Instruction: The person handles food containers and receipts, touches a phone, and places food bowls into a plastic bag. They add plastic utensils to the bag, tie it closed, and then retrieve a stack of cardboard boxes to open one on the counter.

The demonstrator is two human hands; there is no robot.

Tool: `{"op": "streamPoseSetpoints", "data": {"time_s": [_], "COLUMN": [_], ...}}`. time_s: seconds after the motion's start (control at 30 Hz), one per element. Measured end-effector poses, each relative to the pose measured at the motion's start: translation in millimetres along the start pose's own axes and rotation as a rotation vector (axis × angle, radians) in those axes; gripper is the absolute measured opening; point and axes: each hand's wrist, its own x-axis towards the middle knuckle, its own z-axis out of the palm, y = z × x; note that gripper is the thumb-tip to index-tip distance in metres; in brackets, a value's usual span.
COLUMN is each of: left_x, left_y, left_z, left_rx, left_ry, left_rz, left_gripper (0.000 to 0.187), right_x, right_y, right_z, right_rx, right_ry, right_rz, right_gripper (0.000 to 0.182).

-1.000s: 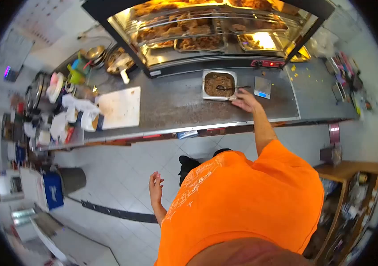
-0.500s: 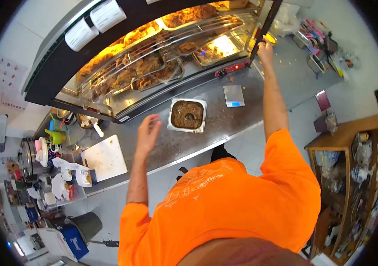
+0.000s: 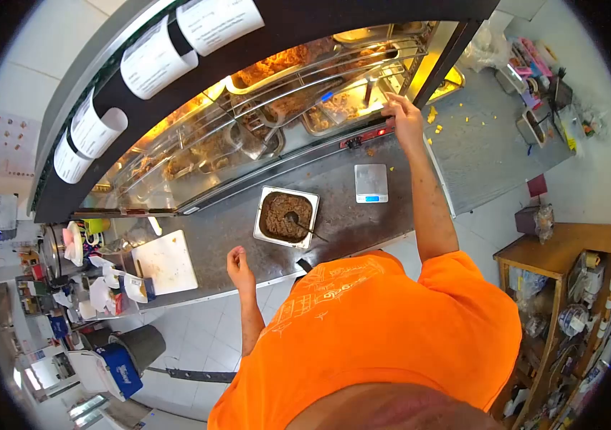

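My right hand [image 3: 404, 118] reaches to the right front of the lit display case [image 3: 248, 175], fingers stretched toward a metal tray of food pieces [image 3: 348, 106]. A dark upright handle [image 3: 368, 92] rises from that tray just beyond my fingertips, apart from them as far as I can see. Over the counter's front edge, my left hand [image 3: 239, 268] hangs with loosely bent fingers and nothing visible in it. Between my hands sits a square metal pan [image 3: 257, 228] of brown minced filling [image 3: 282, 208], with a dark-handled spoon [image 3: 305, 228] in it. A digital scale [image 3: 371, 180] lies beside the pan.
A white cutting board [image 3: 169, 265] lies on the left of the counter [image 3: 212, 215]. Yellow scraps [image 3: 434, 118] dot the grey surface to the right. A wooden shelf unit [image 3: 556, 251] stands at the right; a bin [image 3: 140, 345] is at the lower left.
My right hand has moved left from a yellow item at the case's right end to the case front. My left hand has drawn down and back from the counter. The view has shifted.
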Motion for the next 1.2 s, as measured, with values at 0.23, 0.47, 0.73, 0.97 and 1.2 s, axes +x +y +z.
{"op": "streamPoseSetpoints", "data": {"time_s": [0.23, 0.47, 0.73, 0.97, 1.2], "left_x": [-9.3, -27.7, -32.4, -49.8, -128.3], "left_y": [9.9, -4.3, -27.7, -69.4, -92.2], "left_z": [-5.5, -31.0, -51.4, -63.5, -57.2], "left_rx": [-0.067, -0.017, -0.035, 0.129, 0.328], "left_ry": [-0.009, -0.086, -0.164, -0.451, -0.511], "left_rz": [-0.153, -0.267, -0.316, -0.39, -0.457], "left_gripper": [0.021, 0.027, 0.027, 0.029, 0.027], "right_x": [32.1, 44.2, 34.6, 22.8, -3.9], "right_y": [84.5, 77.0, 80.7, 98.5, 101.4], "right_z": [21.0, 56.0, 69.2, 41.5, 60.3], "right_rx": [0.164, 0.138, 0.128, -0.093, -0.245], "right_ry": [0.084, 0.056, 0.255, 0.204, 0.302], "right_rz": [0.375, 0.46, 0.351, 0.232, 0.018], "right_gripper": [0.023, 0.034, 0.027, 0.027, 0.027]}}
